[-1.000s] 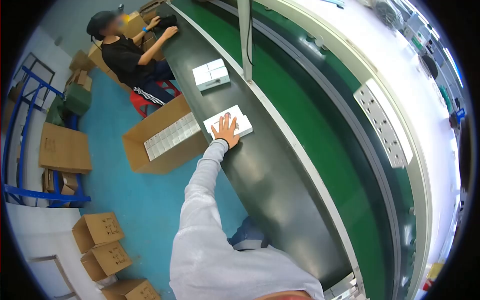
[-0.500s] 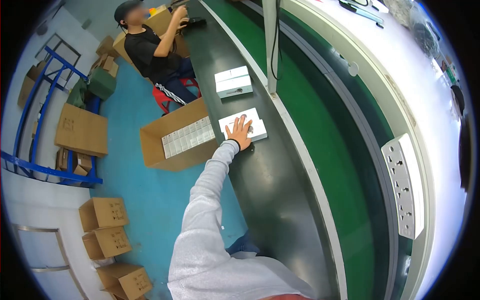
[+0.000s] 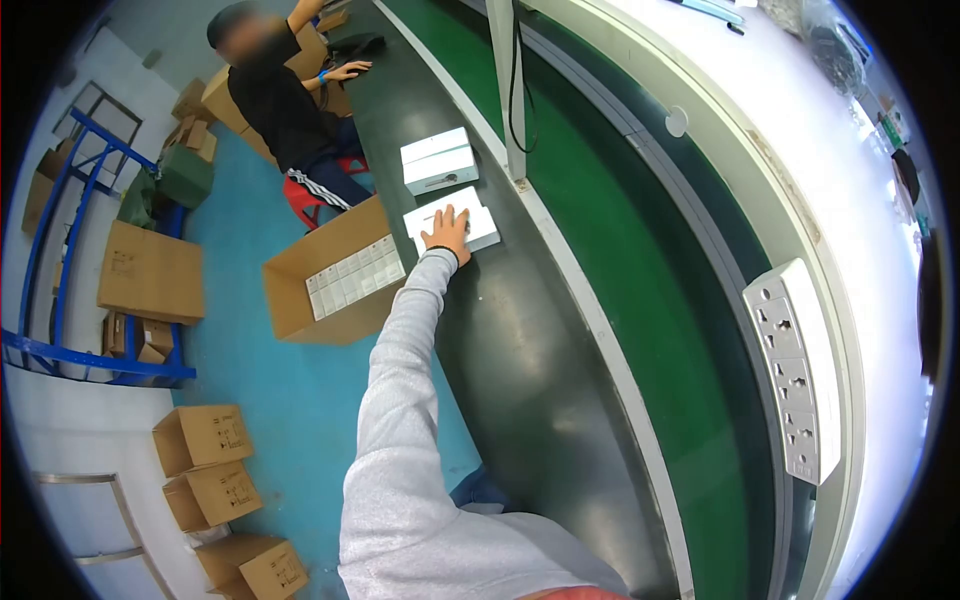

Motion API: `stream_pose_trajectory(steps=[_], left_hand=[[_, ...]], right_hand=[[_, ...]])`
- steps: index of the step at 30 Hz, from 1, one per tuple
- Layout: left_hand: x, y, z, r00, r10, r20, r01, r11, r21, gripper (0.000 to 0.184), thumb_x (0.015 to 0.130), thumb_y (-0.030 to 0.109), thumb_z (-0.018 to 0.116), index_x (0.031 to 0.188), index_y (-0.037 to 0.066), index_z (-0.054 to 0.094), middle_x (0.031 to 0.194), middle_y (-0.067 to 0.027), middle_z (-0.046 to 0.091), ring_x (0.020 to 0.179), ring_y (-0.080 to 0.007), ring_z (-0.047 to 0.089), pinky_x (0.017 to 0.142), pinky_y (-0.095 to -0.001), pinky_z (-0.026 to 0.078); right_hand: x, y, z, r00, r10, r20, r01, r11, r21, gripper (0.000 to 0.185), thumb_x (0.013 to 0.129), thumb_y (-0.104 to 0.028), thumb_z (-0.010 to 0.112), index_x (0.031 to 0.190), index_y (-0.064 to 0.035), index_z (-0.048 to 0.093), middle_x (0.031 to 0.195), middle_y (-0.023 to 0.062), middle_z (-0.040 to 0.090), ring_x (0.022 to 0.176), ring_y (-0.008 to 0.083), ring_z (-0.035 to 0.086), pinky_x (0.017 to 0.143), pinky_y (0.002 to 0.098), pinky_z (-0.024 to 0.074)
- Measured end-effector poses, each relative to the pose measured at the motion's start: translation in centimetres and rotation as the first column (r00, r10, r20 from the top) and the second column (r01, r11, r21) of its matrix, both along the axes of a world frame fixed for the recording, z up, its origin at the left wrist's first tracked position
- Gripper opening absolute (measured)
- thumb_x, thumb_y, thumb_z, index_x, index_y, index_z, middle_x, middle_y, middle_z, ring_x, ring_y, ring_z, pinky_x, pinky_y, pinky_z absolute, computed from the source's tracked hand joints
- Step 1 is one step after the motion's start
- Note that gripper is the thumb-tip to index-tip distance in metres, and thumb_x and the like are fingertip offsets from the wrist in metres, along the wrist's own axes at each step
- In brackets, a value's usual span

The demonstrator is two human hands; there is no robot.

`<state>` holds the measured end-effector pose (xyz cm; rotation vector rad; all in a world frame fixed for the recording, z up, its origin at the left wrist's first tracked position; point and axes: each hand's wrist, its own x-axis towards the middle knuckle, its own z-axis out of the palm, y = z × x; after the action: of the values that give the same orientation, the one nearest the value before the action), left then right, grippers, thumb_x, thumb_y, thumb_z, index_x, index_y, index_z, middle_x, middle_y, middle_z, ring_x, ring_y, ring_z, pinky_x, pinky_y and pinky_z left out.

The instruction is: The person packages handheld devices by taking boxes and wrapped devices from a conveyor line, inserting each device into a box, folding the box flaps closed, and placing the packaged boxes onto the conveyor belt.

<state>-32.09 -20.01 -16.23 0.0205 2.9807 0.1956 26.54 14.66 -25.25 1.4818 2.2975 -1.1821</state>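
Observation:
My left hand (image 3: 447,235), in a grey sleeve with a dark band at the wrist, lies palm down with fingers spread on a group of flat white boxes (image 3: 485,228) on the dark bench. Its fingers rest on the top face and do not wrap round it. Just beyond stands another block of white boxes (image 3: 440,160) with a dark picture on the near side. Left of my hand, an open cardboard carton (image 3: 290,305) holds rows of small white boxes (image 3: 355,277). My right hand is out of view.
A co-worker (image 3: 280,110) sits at the bench's far end. Along the right runs a green conveyor belt (image 3: 640,330) behind a pale rail. A power strip (image 3: 795,370) is on the frame. Cardboard boxes (image 3: 205,440) and a blue rack (image 3: 45,235) stand left.
The view has shifted, so the bench and boxes appear further left and slightly higher. My left hand stays on the white boxes. The co-worker has raised one arm and lowered the other to the bench.

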Motion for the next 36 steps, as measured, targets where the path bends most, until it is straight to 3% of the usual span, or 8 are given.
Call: stream_pose_trajectory(steps=[2,5,8,11,13,16,28,36], left_hand=[[0.1,0.2,-0.6,0.994,0.054,-0.099,-0.057,0.998,-0.026,0.075,0.07,0.007,0.066,0.136,0.026,0.036,0.149,-0.0124,0.017,0.138,-0.033,0.019,0.098,-0.0662,0.028],[3.4,0.9,-3.3,0.882,-0.147,-0.447,0.083,0.984,-0.16,0.072,0.068,-0.001,0.057,0.134,0.022,0.041,0.149,-0.0156,0.019,0.138,-0.0365,0.017,0.103,-0.0649,0.018],[12.8,4.8,-2.0,0.906,-0.128,-0.403,0.174,0.981,0.08,0.069,0.071,0.011,0.059,0.136,0.019,0.039,0.148,-0.0199,0.019,0.138,-0.0396,0.015,0.104,-0.0648,0.014],[24.6,6.9,-4.3,0.973,-0.11,-0.202,0.177,0.92,0.35,0.066,0.078,0.03,0.061,0.139,0.017,0.037,0.149,-0.0215,0.017,0.138,-0.0411,0.014,0.104,-0.0653,0.013],[31.9,7.6,-5.9,0.975,-0.212,-0.062,0.221,0.945,0.243,0.062,0.084,0.037,0.055,0.139,0.018,0.037,0.15,-0.0197,0.017,0.138,-0.0389,0.015,0.104,-0.0647,0.014],[36.1,7.3,-5.7,0.96,-0.265,-0.085,0.278,0.936,0.216,0.059,0.087,0.041,0.05,0.14,0.019,0.037,0.151,-0.0166,0.018,0.139,-0.0358,0.016,0.104,-0.064,0.015],[36.3,7.5,-6.0,0.976,-0.169,-0.139,0.204,0.934,0.295,0.054,0.087,0.042,0.049,0.136,0.019,0.042,0.15,-0.0098,0.025,0.139,-0.0285,0.019,0.108,-0.0584,0.013],[35.1,9.4,-8.5,0.942,-0.211,-0.262,0.256,0.954,0.153,0.056,0.084,0.043,0.052,0.133,0.017,0.045,0.147,-0.0111,0.032,0.138,-0.031,0.02,0.106,-0.0596,0.015]], right_hand=[[0.7,0.1,0.1,0.999,-0.033,0.006,0.033,0.999,-0.029,0.048,0.08,-0.035,0.06,0.122,-0.0123,0.052,0.109,0.0147,0.058,0.1,0.0311,0.056,0.079,0.0445,0.0473],[1.6,-0.1,0.0,0.995,-0.096,0.022,0.097,0.991,-0.088,0.048,0.081,-0.035,0.06,0.122,-0.0122,0.052,0.109,0.0144,0.058,0.1,0.0306,0.057,0.078,0.0442,0.0476],[2.6,-0.3,-0.1,0.982,-0.182,0.041,0.187,0.969,-0.16,0.048,0.081,-0.036,0.06,0.123,-0.0122,0.052,0.109,0.0141,0.059,0.099,0.0301,0.057,0.077,0.044,0.048],[4.1,-0.6,-0.1,0.966,-0.25,0.062,0.258,0.939,-0.227,0.048,0.082,-0.036,0.06,0.123,-0.0121,0.051,0.108,0.0138,0.059,0.099,0.0296,0.058,0.077,0.0437,0.0483],[5.4,-0.7,-0.2,0.953,-0.294,0.075,0.303,0.915,-0.267,0.048,0.082,-0.036,0.06,0.123,-0.0121,0.051,0.108,0.0136,0.059,0.099,0.0293,0.058,0.076,0.0435,0.0485],[8.1,-1.1,-0.4,0.929,-0.359,0.094,0.37,0.871,-0.323,0.048,0.083,-0.037,0.06,0.123,-0.012,0.051,0.108,0.0133,0.059,0.098,0.0288,0.058,0.076,0.0432,0.0489],[21.6,-0.8,-0.6,0.804,-0.573,0.158,0.575,0.682,-0.451,0.049,0.085,-0.038,0.06,0.125,-0.0118,0.05,0.107,0.0121,0.061,0.097,0.0268,0.06,0.073,0.0422,0.0502],[35.3,-4.9,-0.8,0.662,-0.747,0.061,0.652,0.534,-0.538,0.049,0.086,-0.04,0.06,0.125,-0.0117,0.05,0.107,0.0113,0.062,0.096,0.0255,0.061,0.071,0.0415,0.0512]])
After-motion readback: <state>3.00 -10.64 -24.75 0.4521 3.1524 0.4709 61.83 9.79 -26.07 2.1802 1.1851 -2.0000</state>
